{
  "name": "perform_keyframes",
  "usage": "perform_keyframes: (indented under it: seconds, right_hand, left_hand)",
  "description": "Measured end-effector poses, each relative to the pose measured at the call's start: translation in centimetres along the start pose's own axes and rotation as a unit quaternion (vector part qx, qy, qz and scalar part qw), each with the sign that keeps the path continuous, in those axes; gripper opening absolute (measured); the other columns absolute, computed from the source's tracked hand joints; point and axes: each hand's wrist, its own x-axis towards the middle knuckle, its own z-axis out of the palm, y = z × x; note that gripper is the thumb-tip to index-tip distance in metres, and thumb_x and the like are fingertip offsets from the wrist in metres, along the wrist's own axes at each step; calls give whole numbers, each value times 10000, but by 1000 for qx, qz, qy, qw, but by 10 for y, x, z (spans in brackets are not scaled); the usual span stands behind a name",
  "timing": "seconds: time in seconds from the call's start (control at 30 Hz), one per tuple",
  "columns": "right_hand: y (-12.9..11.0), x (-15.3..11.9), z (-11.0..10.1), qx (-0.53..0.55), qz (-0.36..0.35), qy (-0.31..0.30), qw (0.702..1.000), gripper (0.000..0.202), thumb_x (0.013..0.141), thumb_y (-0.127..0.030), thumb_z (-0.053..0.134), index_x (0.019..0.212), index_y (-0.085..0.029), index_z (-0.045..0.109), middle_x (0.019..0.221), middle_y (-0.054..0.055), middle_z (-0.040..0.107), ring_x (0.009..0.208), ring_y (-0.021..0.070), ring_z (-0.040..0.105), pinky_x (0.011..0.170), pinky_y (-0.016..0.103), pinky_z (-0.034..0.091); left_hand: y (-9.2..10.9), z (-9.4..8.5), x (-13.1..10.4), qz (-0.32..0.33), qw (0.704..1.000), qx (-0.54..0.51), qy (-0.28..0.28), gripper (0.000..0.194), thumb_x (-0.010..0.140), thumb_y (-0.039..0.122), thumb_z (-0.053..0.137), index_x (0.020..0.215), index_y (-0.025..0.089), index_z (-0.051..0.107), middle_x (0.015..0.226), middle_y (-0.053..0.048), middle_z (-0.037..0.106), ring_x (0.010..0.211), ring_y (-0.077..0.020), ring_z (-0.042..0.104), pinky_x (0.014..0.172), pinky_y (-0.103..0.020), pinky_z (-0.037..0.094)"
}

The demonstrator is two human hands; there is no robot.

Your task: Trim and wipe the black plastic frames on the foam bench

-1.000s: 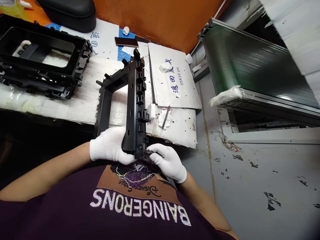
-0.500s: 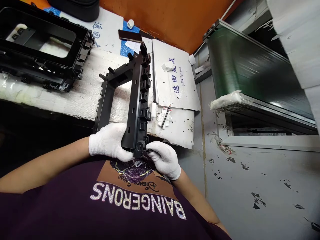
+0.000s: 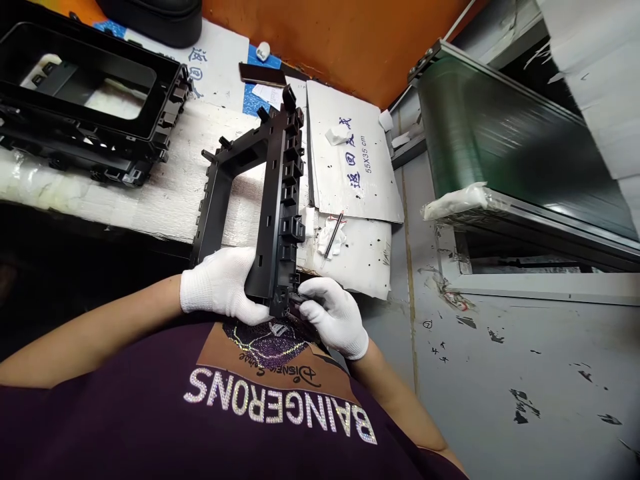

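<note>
A black plastic frame (image 3: 269, 200) with a large opening and a row of clips along its right side stands tilted over the table's near edge, close to my body. My left hand (image 3: 226, 285), in a white knitted glove, is closed round the frame's lower near part. At the frame's lower right corner my right hand (image 3: 334, 315), also gloved, has its thumb and forefinger pinched together. Between those fingertips a small dark piece (image 3: 296, 298) shows, touching or very near the corner. Whether it belongs to the frame I cannot tell.
More black plastic frames (image 3: 165, 120) lie stacked at the left. A phone (image 3: 263, 75) rests at the back. White printed sheets (image 3: 357, 167) and a pen (image 3: 334, 235) on crumpled tissue lie to the right. Beyond them is a green conveyor belt (image 3: 500, 127).
The thumb and forefinger of my right hand have shifted slightly at the frame's corner, and more of the small dark piece shows. My left hand keeps its grip on the frame.
</note>
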Motion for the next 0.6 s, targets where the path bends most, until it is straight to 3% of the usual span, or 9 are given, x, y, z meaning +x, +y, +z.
perform_keyframes:
  seconds: [0.23, 0.33, 0.47, 0.6]
  right_hand:
    - [6, 2, 1, 60, 33, -24, 997, 39, 910, -247, 639, 942, -226, 645, 847, 9, 724, 710, 144, 686, 646, 251, 568]
    - [2, 2, -5, 31, 51, 0, 998, 78, 863, -174, 654, 909, -232, 627, 849, 2, 709, 738, 146, 674, 695, 267, 565]
    - [-11, -2, -6, 65, 3, 44, 997, 136, 866, -134, 666, 868, -241, 584, 851, 8, 662, 789, 158, 654, 738, 303, 561]
    - [-21, -3, 6, 121, -35, 79, 989, 148, 893, -217, 743, 897, -245, 597, 893, 18, 639, 813, 158, 636, 729, 302, 545]
  left_hand:
    - [0, 3, -2, 21, 999, 10, 28, 379, 589, 471, 728, 836, 206, 616, 722, 35, 657, 643, -164, 631, 575, -241, 475]
    - [1, 3, -3, 31, 999, 4, 37, 380, 604, 471, 709, 853, 198, 622, 741, 24, 668, 668, -176, 645, 605, -255, 500]
    - [-2, 3, -3, 29, 999, -3, 37, 411, 599, 480, 723, 870, 188, 620, 775, 11, 684, 708, -194, 663, 637, -272, 529]
    - [-9, 6, -5, 48, 997, -8, 59, 419, 588, 458, 760, 873, 185, 616, 803, 11, 695, 721, -189, 662, 657, -275, 547]
